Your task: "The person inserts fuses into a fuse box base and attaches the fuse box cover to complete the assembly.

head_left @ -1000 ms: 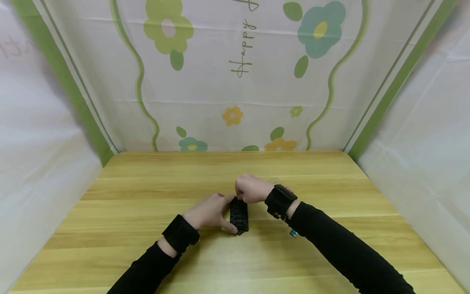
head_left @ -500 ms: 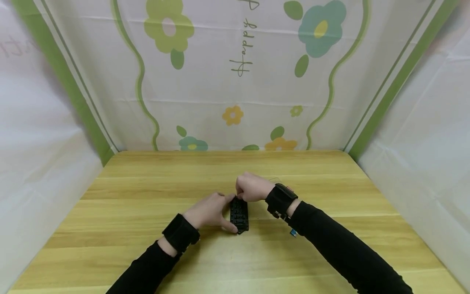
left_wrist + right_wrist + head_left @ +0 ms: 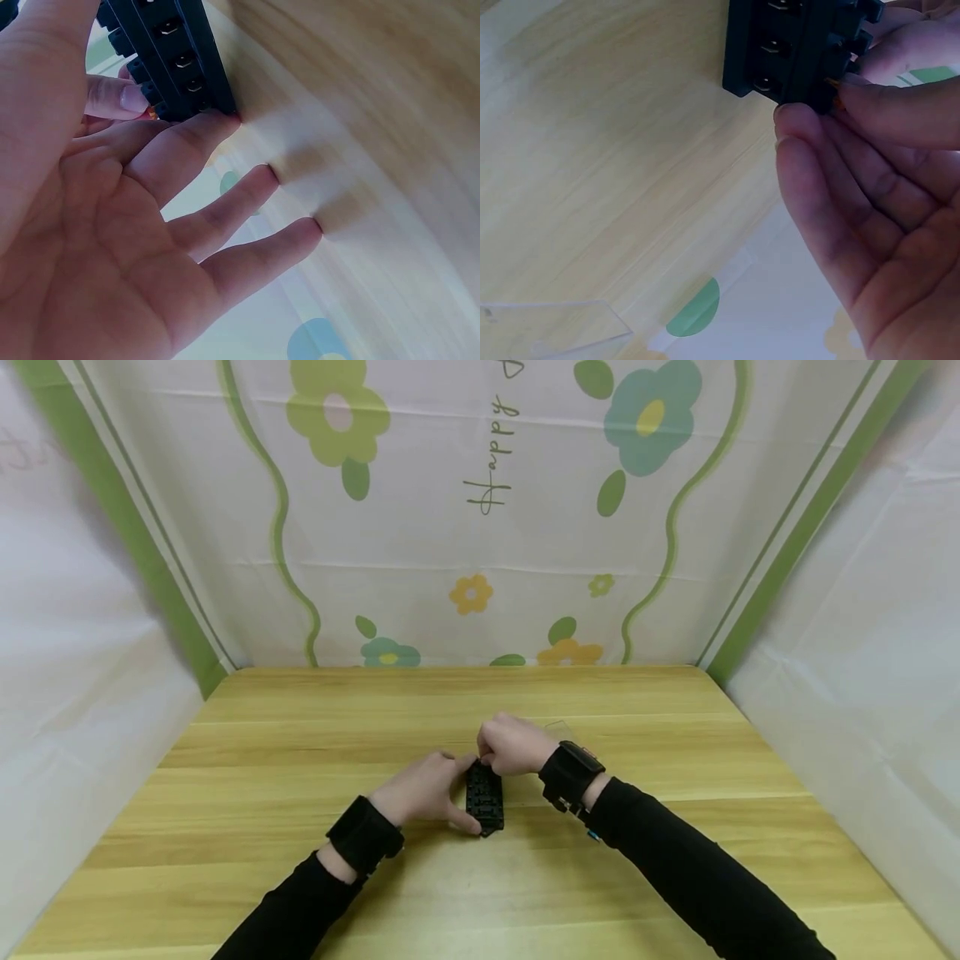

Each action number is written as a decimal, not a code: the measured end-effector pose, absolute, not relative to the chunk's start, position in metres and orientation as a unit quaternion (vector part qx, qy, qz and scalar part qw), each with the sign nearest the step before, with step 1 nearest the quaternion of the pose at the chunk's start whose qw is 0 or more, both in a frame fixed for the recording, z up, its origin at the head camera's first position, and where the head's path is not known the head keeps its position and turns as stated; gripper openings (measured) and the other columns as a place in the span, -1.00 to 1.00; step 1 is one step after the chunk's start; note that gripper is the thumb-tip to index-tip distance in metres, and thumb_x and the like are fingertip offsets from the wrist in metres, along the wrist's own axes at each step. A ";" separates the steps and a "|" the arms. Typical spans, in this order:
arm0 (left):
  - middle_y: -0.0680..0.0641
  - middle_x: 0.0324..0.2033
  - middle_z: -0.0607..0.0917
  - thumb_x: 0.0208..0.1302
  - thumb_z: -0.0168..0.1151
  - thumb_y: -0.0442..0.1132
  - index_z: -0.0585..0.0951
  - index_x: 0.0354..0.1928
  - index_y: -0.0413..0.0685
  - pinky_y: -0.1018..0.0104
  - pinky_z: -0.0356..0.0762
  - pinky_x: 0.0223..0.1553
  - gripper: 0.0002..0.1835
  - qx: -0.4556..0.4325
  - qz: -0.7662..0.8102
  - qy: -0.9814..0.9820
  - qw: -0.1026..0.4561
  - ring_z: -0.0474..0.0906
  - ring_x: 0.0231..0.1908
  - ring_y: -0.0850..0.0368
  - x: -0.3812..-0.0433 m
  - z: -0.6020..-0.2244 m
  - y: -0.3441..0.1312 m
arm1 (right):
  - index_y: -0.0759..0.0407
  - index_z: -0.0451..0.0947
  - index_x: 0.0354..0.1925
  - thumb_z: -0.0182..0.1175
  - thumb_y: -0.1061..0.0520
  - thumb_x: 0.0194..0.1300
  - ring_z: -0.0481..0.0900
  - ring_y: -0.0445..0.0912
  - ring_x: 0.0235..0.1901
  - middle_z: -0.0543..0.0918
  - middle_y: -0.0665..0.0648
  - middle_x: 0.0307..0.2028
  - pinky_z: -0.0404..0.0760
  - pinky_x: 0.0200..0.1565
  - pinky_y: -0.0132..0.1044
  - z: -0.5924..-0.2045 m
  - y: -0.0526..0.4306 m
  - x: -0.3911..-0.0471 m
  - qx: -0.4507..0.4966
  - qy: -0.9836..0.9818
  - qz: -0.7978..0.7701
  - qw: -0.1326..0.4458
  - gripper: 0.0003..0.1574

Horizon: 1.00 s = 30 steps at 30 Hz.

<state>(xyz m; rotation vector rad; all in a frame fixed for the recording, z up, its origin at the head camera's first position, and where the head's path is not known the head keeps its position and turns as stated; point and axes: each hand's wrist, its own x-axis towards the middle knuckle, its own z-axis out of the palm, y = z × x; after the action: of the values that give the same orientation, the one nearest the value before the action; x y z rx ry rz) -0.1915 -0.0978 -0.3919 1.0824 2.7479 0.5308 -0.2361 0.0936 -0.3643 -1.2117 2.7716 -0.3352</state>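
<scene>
A long black terminal block [image 3: 484, 800] with metal terminals along its side stands on the wooden table between both hands. My left hand [image 3: 418, 789] holds it by its two ends, thumb at the near end and index finger toward the far end. In the left wrist view, the other left fingers [image 3: 255, 251] reach down to the table. My right hand [image 3: 516, 747] is at the far end, its fingers curled. There the right wrist view shows thumb and fingers pinching around a small orange piece [image 3: 837, 97] at the block's corner; most of this piece is hidden.
A clear plastic cover [image 3: 555, 330] lies on the table [image 3: 300, 710] beyond the right wrist. A small blue item [image 3: 592, 835] shows partly from under the right sleeve. Printed fabric [image 3: 420, 527] walls off the table's back and sides.
The hands and the terminal block keep their places against each other. The head view has shifted slightly, and the blue item is now more covered by the right sleeve.
</scene>
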 end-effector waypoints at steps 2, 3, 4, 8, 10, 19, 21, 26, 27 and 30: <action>-0.01 -0.25 0.57 -0.18 0.44 0.31 0.45 0.21 -0.08 0.33 0.35 -0.20 -0.07 0.359 0.178 0.914 0.070 0.44 -0.16 0.10 -0.192 -0.392 -0.098 | 0.07 0.58 -0.60 0.18 0.28 0.23 0.24 -0.27 -0.73 0.39 -0.09 -0.71 0.22 -0.59 -0.45 -0.364 0.093 -0.235 -0.397 0.911 -0.107 0.044 -0.72; -0.01 -0.25 0.57 -0.18 0.44 0.31 0.45 0.20 -0.08 0.32 0.35 -0.20 -0.08 0.359 0.178 0.913 0.071 0.44 -0.15 0.09 -0.192 -0.392 -0.098 | 0.06 0.57 -0.60 0.19 0.28 0.22 0.24 -0.28 -0.73 0.39 -0.09 -0.71 0.22 -0.59 -0.45 -0.364 0.093 -0.235 -0.396 0.911 -0.105 0.043 -0.71; -0.02 -0.25 0.57 -0.18 0.44 0.31 0.46 0.19 -0.07 0.32 0.35 -0.20 -0.08 0.359 0.179 0.913 0.070 0.44 -0.14 0.09 -0.192 -0.392 -0.098 | 0.04 0.56 -0.61 0.19 0.28 0.22 0.24 -0.28 -0.73 0.39 -0.10 -0.71 0.22 -0.59 -0.45 -0.364 0.092 -0.235 -0.395 0.912 -0.104 0.041 -0.70; -0.01 -0.27 0.57 -0.18 0.44 0.30 0.47 0.16 -0.07 0.32 0.35 -0.21 -0.11 0.360 0.181 0.913 0.069 0.45 -0.17 0.09 -0.192 -0.392 -0.099 | 0.00 0.50 -0.65 0.19 0.29 0.20 0.22 -0.28 -0.73 0.36 -0.11 -0.72 0.19 -0.60 -0.46 -0.365 0.091 -0.234 -0.393 0.914 -0.093 0.035 -0.67; -0.01 -0.26 0.57 -0.18 0.44 0.30 0.47 0.17 -0.08 0.32 0.35 -0.21 -0.10 0.361 0.180 0.913 0.068 0.45 -0.17 0.10 -0.192 -0.392 -0.099 | -0.01 0.47 -0.67 0.19 0.30 0.19 0.19 -0.27 -0.73 0.32 -0.11 -0.73 0.17 -0.61 -0.46 -0.364 0.090 -0.234 -0.393 0.914 -0.091 0.035 -0.64; 0.01 -0.30 0.55 -0.18 0.44 0.30 0.45 0.22 -0.09 0.34 0.34 -0.27 -0.07 0.363 0.179 0.912 0.070 0.42 -0.25 0.15 -0.193 -0.394 -0.099 | -0.01 0.44 -0.71 0.19 0.32 0.14 0.14 -0.27 -0.73 0.28 -0.12 -0.76 0.12 -0.63 -0.45 -0.365 0.088 -0.235 -0.407 0.911 -0.068 0.010 -0.62; 0.02 -0.30 0.54 -0.18 0.44 0.31 0.45 0.22 -0.09 0.35 0.34 -0.27 -0.07 0.364 0.178 0.912 0.069 0.41 -0.26 0.16 -0.193 -0.394 -0.099 | -0.02 0.45 -0.71 0.19 0.32 0.14 0.14 -0.27 -0.74 0.29 -0.13 -0.76 0.12 -0.63 -0.46 -0.366 0.087 -0.235 -0.409 0.910 -0.061 0.003 -0.62; 0.04 -0.36 0.54 -0.17 0.43 0.32 0.44 0.23 -0.10 0.36 0.34 -0.29 -0.05 0.368 0.176 0.911 0.068 0.41 -0.29 0.18 -0.194 -0.396 -0.099 | -0.01 0.44 -0.72 0.17 0.33 0.14 0.10 -0.26 -0.73 0.26 -0.12 -0.77 0.09 -0.62 -0.45 -0.367 0.087 -0.234 -0.413 0.909 -0.060 -0.009 -0.61; 0.04 -0.37 0.53 -0.17 0.42 0.32 0.45 0.21 -0.09 0.36 0.33 -0.30 -0.07 0.369 0.177 0.910 0.068 0.41 -0.30 0.18 -0.195 -0.396 -0.099 | 0.00 0.44 -0.72 0.17 0.33 0.14 0.09 -0.25 -0.73 0.26 -0.12 -0.77 0.09 -0.62 -0.44 -0.367 0.087 -0.234 -0.412 0.909 -0.059 -0.010 -0.61; 0.04 -0.37 0.52 -0.17 0.43 0.32 0.47 0.18 -0.07 0.35 0.33 -0.30 -0.10 0.370 0.179 0.909 0.065 0.40 -0.31 0.18 -0.194 -0.396 -0.100 | -0.02 0.39 -0.74 0.18 0.33 0.10 0.07 -0.25 -0.71 0.21 -0.12 -0.76 0.08 -0.62 -0.44 -0.369 0.087 -0.233 -0.411 0.910 -0.050 -0.019 -0.60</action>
<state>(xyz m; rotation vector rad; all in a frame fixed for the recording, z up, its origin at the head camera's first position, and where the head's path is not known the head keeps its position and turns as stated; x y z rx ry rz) -0.1945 -0.0996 -0.3965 1.1174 2.7431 0.5400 -0.2334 0.0867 -0.3685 -1.3072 2.8948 -0.1586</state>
